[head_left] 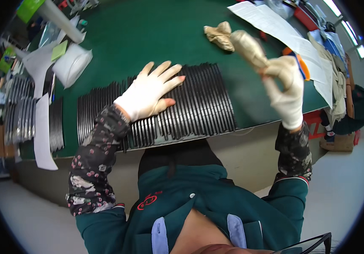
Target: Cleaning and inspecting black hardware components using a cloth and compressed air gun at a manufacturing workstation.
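The left hand (pixel 148 93), in a white glove with bare-looking fingertips, is lying palm down with its fingers spreading wide, touching the black rods (pixel 205 97) and gripping nothing. The right hand (pixel 287 89), gloved alike, is hovering over the worktop (pixel 148 29) and pinching one crumpled beige cloth (pixel 247 46) between thumb and fingers; it is blurring slightly. A second beige cloth (pixel 219 36) is lying on the green surface just beyond. The rods are lying side by side in one long row along the near edge, packing too tightly for counting. Left of them, a smaller black stack (pixel 56 125) is sitting beside one white strip (pixel 43 135), and past that, clear wrappings (pixel 23 120) are holding dark rods, their number not showing clearly. One white translucent roll (pixel 72 63) is resting behind. On the right, white papers (pixel 271 25) are overlapping near one orange-and-blue object (pixel 300 65). Farther off, one red bin (pixel 305 19) is standing, its contents not showing clearly.
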A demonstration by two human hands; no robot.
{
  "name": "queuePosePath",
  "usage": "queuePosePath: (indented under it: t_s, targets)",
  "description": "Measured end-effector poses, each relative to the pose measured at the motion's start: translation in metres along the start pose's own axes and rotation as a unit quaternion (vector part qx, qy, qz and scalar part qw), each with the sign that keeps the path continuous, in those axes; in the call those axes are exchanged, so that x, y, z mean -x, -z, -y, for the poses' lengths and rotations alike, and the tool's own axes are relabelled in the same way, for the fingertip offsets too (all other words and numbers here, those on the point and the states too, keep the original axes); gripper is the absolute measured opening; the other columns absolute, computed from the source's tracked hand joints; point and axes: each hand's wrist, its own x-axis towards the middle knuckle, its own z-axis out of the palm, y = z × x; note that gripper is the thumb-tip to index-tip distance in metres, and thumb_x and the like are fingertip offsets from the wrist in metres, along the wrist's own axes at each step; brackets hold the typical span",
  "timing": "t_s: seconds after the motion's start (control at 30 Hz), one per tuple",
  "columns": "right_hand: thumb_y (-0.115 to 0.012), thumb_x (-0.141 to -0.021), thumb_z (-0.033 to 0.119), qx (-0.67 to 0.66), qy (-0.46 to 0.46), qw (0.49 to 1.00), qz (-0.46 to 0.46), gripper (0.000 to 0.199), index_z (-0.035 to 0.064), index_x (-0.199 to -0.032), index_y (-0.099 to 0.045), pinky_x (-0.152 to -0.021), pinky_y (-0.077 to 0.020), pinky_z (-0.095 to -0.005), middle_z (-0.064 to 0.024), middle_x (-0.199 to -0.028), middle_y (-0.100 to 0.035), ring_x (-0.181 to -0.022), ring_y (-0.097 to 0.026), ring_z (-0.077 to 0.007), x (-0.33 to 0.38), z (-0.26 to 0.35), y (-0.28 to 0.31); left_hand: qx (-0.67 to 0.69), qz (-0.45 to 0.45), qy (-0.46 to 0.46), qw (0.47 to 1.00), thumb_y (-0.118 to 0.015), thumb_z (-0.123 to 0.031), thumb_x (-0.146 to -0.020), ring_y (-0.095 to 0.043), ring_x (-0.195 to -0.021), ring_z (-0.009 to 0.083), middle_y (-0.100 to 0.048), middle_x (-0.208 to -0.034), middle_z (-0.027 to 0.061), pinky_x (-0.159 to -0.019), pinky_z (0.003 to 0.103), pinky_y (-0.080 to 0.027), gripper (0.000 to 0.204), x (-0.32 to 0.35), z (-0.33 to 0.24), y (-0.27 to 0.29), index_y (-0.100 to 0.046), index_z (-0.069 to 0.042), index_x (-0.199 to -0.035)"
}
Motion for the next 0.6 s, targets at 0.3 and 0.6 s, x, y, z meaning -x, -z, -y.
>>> queuePosePath:
  t_s: [0.3, 0.6]
  targets:
    - [-0.066, -0.076, 0.040, -0.112, 0.065, 0.938, 0.321, 0.070, 0.0025, -0.131, -0.044, -0.103, -0.0351, -0.0479, -0.0220, -0.135, -0.043, -0.125, -0.043, -0.0379, 0.021, 0.064, -0.056, -0.012, -0.011, 0.024, 1.000, -0.054, -0.033, -0.090, -0.026, -0.140, 0.0335, -0.027, -0.152, 0.0140, -0.112, 0.053, -0.023, 0.062, 0.009, 0.004, -0.007, -0.031, -0.013, -0.145]
    - [-0.068, -0.072, 0.044, -0.044, 0.136, 0.908, 0.393, 0.082, -0.0016, -0.134, -0.039, -0.107, -0.0293, -0.0498, -0.0271, -0.139, -0.036, -0.133, -0.034, -0.0413, 0.022, 0.094, -0.077, -0.037, -0.030, 0.021, 0.999, -0.059, -0.030, -0.087, -0.033, -0.137, 0.0313, -0.034, -0.147, 0.0132, -0.109, 0.052, -0.029, 0.060, 0.009, 0.003, -0.013, -0.038, -0.014, -0.141]
